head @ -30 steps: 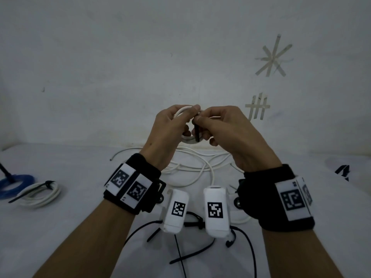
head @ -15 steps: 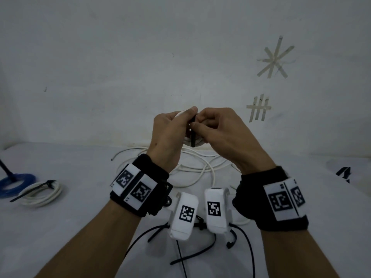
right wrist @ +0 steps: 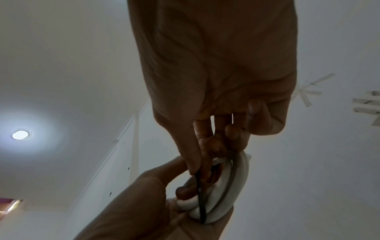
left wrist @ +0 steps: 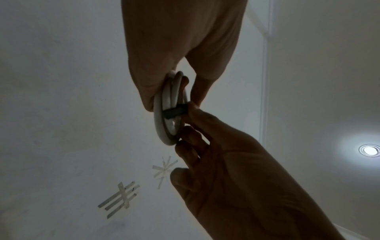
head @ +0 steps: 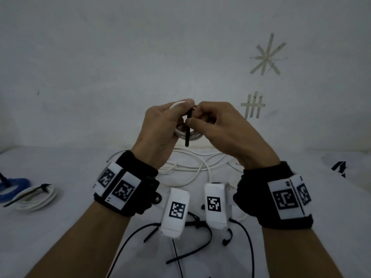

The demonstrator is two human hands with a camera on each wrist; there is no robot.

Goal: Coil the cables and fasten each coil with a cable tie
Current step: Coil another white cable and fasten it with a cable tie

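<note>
A small white cable coil point(head: 191, 136) point(left wrist: 164, 120) point(right wrist: 232, 186) is held up in front of the wall. My left hand point(head: 170, 121) grips its left side, fingers curled round the loops. A black cable tie point(head: 188, 130) point(left wrist: 173, 112) point(right wrist: 200, 198) wraps across the coil, and its free tail hangs straight down. My right hand point(head: 200, 119) pinches the tie at the top of the coil between thumb and fingers. Loose white cable point(head: 192, 165) lies on the table below the hands.
A tied white coil point(head: 34, 198) and a blue coil point(head: 14, 184) lie at the far left of the white table point(head: 60, 227). Several loose black cable ties point(head: 192, 255) lie near the front, under the wrist cameras. The wall with tape marks point(head: 267, 55) stands close behind.
Both hands stayed raised with the coil. The black tie's tail now hangs longer below the coil, and the right hand's pinch has shifted along it.
</note>
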